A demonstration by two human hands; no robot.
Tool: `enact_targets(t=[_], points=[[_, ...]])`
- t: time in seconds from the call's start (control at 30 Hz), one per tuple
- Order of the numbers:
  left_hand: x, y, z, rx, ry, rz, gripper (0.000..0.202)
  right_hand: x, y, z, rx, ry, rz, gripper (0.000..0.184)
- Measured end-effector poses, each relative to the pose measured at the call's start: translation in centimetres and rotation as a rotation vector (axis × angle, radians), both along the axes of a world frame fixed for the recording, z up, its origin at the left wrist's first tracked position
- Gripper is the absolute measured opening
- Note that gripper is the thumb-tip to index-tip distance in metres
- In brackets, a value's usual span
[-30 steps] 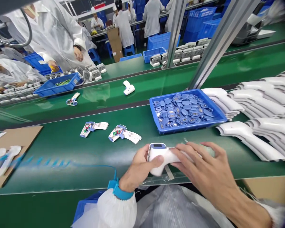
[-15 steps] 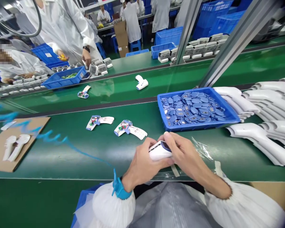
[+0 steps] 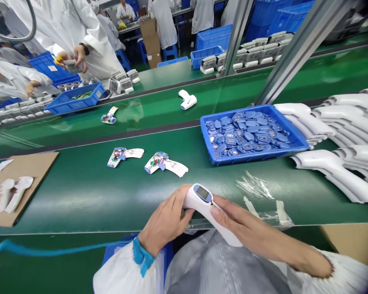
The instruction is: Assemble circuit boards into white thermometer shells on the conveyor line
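Between my two hands is a white infrared thermometer with a blue-framed display facing up and its handle slanting down toward me. My left hand wraps around the head end, wearing a blue wrist strap. My right hand closes on the handle just below the display, thumb on top. Ahead on the green bench lie two opened thermometer halves, one nearer and one further left, with wires and circuit parts showing.
A blue tray of blue oval parts stands ahead, right of centre. White shell halves are stacked at the right. Thin clear strips lie near my right hand. Cardboard sits at left. On the conveyor rests a white thermometer. Co-workers sit and stand beyond.
The thermometer has turned in my hands, so its display and handle now show. My right hand has shifted down along the handle. The standing co-worker has lifted a grey-white piece.
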State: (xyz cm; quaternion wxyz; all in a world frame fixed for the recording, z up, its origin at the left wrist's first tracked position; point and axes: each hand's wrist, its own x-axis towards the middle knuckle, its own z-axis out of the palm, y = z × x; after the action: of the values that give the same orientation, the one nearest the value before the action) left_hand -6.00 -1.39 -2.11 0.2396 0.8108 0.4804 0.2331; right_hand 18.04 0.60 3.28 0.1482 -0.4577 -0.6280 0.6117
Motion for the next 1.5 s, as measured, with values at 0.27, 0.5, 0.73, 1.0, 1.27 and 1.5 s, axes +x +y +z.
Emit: enact_targets(t=[0.27, 0.5, 0.73, 1.0, 1.27, 1.5], points=[[0.3, 0.1, 0.7, -0.16, -0.062, 0.047, 0.053, 0.6, -0.7, -1.2, -0.061, -0.02, 0.039, 0.051], [2.4, 1.6, 4.0, -0.492, -0.197, 0.216, 0.036, -3.0, 1.7, -0.2, 0.295, -0.038, -0.299, 0.042], [4.4, 1.8, 4.1, -0.381, -0.142, 0.143, 0.024, -7.7, 3.4, -0.3, 0.956, -0.282, -0.427, 0.055], [5.2, 2.2, 4.5, -0.317, -0.139, 0.104, 0.023, -6.4, 3.5, 0.5, 1.018, -0.325, -0.466, 0.054], [5.1, 2.1, 4.5, -0.237, 0.003, 0.186, 0.027, -6.9, 4.1, 0.5, 1.087, -0.177, -0.589, 0.058], [4.9, 2.0, 3.9, -0.322, -0.196, 0.159, 0.029, -6.8, 3.7, 0.5, 1.018, -0.346, -0.458, 0.053]])
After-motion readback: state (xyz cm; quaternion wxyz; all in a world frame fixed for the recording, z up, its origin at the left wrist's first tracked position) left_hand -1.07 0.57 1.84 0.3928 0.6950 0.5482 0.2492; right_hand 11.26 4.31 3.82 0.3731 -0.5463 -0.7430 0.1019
